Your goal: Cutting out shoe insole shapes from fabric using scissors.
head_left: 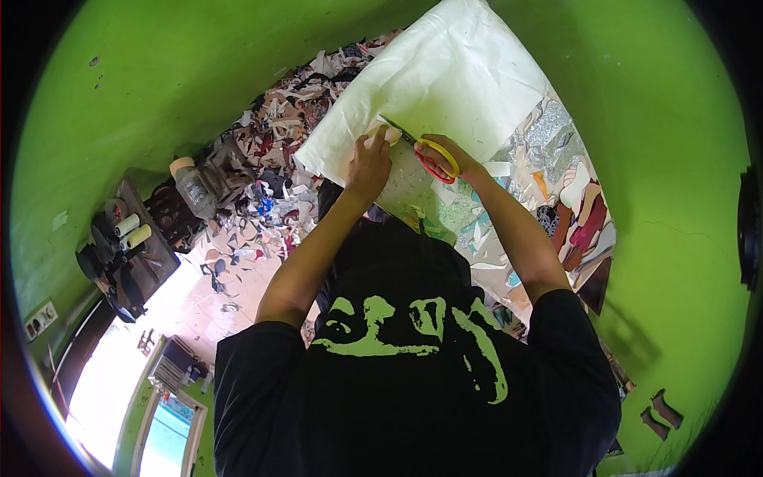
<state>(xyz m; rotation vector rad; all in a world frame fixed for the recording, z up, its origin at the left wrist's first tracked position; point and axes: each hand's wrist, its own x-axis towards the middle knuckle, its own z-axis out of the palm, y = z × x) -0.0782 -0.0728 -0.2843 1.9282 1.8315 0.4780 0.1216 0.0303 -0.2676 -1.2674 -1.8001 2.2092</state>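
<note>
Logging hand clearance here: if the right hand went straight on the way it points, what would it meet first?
Led by its scissors, the right hand would probably meet the white sheet past the blades; the left hand sits beside that line. Depth is unclear.

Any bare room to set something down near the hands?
Yes: the open white sheet, beyond the left hand and scissors. Smaller: pale floor between the offcut heap and left elbow. Crowded: that heap, and coloured scraps right of the right hand.

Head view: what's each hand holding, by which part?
Right hand: dark-bladed scissors, by their red-and-yellow handles. Left hand: at the white flexible sheet; grip unclear.
</note>
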